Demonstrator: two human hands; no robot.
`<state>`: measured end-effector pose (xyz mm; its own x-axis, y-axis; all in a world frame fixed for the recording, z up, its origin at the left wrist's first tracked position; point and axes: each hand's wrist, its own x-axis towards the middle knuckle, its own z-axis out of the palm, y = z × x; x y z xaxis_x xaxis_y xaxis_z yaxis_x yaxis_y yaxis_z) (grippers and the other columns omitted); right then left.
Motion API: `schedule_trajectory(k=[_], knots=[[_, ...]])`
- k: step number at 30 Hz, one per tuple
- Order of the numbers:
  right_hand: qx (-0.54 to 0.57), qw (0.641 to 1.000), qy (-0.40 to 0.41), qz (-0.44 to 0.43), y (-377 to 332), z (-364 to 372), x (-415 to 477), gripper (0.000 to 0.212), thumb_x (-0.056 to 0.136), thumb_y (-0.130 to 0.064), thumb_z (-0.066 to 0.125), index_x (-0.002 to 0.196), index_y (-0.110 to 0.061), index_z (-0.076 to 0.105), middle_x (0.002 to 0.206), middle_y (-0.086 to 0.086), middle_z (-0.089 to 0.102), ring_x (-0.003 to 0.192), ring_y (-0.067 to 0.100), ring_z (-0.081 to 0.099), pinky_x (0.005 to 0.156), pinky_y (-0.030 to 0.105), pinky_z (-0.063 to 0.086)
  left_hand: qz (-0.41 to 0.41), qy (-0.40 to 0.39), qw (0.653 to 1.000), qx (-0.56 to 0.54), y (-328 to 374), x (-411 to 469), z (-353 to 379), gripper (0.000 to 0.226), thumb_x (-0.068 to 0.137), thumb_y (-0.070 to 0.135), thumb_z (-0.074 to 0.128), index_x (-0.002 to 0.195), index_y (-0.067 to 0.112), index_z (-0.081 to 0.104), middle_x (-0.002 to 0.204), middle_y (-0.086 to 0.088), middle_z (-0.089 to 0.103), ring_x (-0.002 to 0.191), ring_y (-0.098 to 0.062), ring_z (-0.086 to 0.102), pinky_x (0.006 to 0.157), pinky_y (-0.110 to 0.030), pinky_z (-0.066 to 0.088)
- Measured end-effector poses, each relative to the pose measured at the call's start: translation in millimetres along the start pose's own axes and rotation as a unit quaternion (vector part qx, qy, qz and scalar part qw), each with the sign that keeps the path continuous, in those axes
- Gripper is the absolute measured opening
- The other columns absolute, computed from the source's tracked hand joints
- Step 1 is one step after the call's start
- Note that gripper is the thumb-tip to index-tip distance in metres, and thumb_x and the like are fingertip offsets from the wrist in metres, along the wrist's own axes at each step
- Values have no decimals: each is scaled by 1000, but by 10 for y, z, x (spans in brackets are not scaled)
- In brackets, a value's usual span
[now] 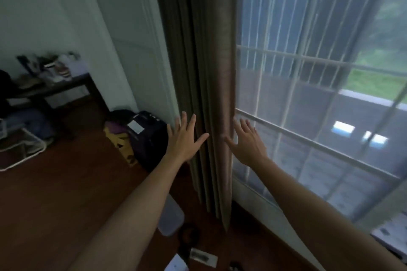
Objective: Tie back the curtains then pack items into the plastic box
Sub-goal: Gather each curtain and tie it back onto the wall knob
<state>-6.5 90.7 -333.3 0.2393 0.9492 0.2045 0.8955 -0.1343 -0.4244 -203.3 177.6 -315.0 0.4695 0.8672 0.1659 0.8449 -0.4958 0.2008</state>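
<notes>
A brown curtain (204, 77) hangs gathered in vertical folds at the left edge of the window. My left hand (184, 138) is spread open just left of the folds, fingers apart, holding nothing. My right hand (247, 142) is spread open on the curtain's right side, in front of the sheer white curtain (308, 94). A clear plastic box (170, 219) lies on the wooden floor below my left forearm, partly hidden by it. Small items (203, 256), among them a flat white packet and dark objects, lie on the floor near the bottom edge.
A dark suitcase (147, 138) and a yellow box (123, 145) stand against the wall left of the curtain. A dark shelf (55, 88) loaded with clutter and a white wire rack (24, 149) are at far left. Window bars (286, 57) run behind the sheer.
</notes>
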Motion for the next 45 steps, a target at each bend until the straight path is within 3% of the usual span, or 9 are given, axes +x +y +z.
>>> schedule_trajectory(k=[6, 10, 16, 25, 29, 32, 35, 40, 45], knots=[[59, 988, 111, -85, -857, -428, 772, 73, 95, -62, 32, 155, -28, 10, 163, -5, 1, 149, 13, -6, 113, 36, 14, 1, 75, 997, -3, -444, 651, -394, 68, 98, 57, 22, 154, 25, 0, 161, -7, -8, 148, -29, -9, 117, -54, -2], [93, 967, 187, -149, -1358, -658, 1271, 63, 99, -52, 36, 154, -28, 17, 162, -8, 10, 148, 7, 0, 109, 27, 9, 6, 117, 993, -5, -795, 1232, -729, 56, 103, 41, 21, 154, 26, 1, 161, -4, -10, 148, -27, -11, 118, -53, -4], [107, 958, 190, -187, -1766, -627, 1922, 55, 102, -37, 39, 153, -23, 23, 160, -3, 22, 148, 9, 12, 112, 24, 9, 19, 155, 988, -16, -1134, 1937, -1006, 52, 104, 26, 26, 153, 25, 8, 162, -6, -2, 148, -29, -3, 118, -55, 1], [85, 963, 199, -163, -2024, -321, 2485, 53, 102, -22, 41, 152, -19, 25, 159, -3, 26, 144, 0, 11, 116, 19, 4, 32, 155, 985, -71, -1572, 2646, -973, 57, 103, 40, 30, 153, 20, 12, 162, -6, 1, 148, -30, 0, 118, -53, 7], [72, 957, 242, -141, -2082, -225, 2627, 52, 101, -16, 42, 151, -17, 28, 157, -3, 30, 138, -7, 10, 114, 13, 3, 61, 141, 970, -186, -1567, 3110, -981, 68, 98, 51, 35, 153, 15, 16, 160, -8, 15, 147, -27, 13, 118, -51, 15], [52, 952, 277, -117, -2143, -123, 2724, 51, 100, -12, 45, 150, -14, 33, 154, 1, 36, 139, -3, 19, 114, 9, 7, 104, 206, 921, -313, -1511, 3391, -1006, 47, 95, 44, 50, 126, 9, 52, 123, -11, 59, 111, -23, 56, 95, -45, 46], [36, 942, 326, -76, -2302, -20, 2827, 50, 99, -12, 49, 148, -12, 37, 150, 3, 43, 138, 10, 35, 115, 18, 23, 133, 207, 877, -412, -1577, 3564, -945, 23, 98, 28, 51, 93, 5, 53, 87, -4, 63, 74, -16, 60, 68, -42, 54], [-34, 926, 375, -20, -2540, 14, 3108, 59, 98, -19, 54, 151, -12, 29, 156, 7, 32, 143, 16, 29, 114, 20, 19, 187, 213, 844, -455, -1874, 3705, -830, 14, 97, 13, 50, 85, 10, 44, 62, 9, 50, 49, 0, 43, 46, -17, 35], [-77, 897, 428, 73, -2667, 202, 3440, 75, 95, -18, 60, 154, -15, 15, 160, 12, 18, 144, 24, 26, 118, 38, 27, 263, 142, 857, -420, -2259, 3858, -589, 22, 96, 14, 57, 75, 9, 52, 58, 12, 47, 51, 2, 41, 45, -14, 30]])
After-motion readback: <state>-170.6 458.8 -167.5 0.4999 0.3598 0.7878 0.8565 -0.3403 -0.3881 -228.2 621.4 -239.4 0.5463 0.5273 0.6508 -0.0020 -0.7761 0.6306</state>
